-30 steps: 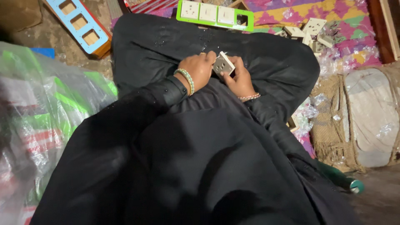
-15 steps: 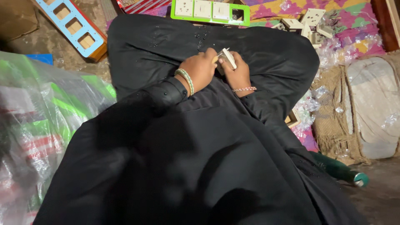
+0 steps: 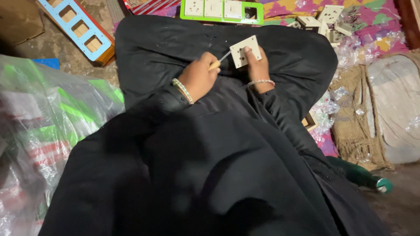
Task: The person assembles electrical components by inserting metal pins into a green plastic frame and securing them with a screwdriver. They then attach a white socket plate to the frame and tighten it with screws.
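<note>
I sit on the floor in black clothing, both hands over my lap. My right hand point(image 3: 259, 69) holds a small white square socket plate point(image 3: 245, 51) upright by its lower edge, thumb on its face. My left hand point(image 3: 199, 78), with a beaded bracelet at the wrist, grips a screwdriver point(image 3: 218, 61) with a pale handle; its metal tip touches the plate's left edge. A green frame point(image 3: 222, 10) with several white switch modules fitted in it lies on the floor just beyond my knees.
A blue frame with square openings point(image 3: 76, 27) lies far left. Loose white socket parts point(image 3: 326, 22) sit on a colourful mat at upper right. Clear plastic bags of green packs point(image 3: 48, 126) are on my left, a burlap sack point(image 3: 376, 109) on my right, a green bottle point(image 3: 363, 177) below it.
My right hand has turned the socket plate from edge-on to face up and lifted it slightly. My left hand now brings the screwdriver tip against its left edge.
</note>
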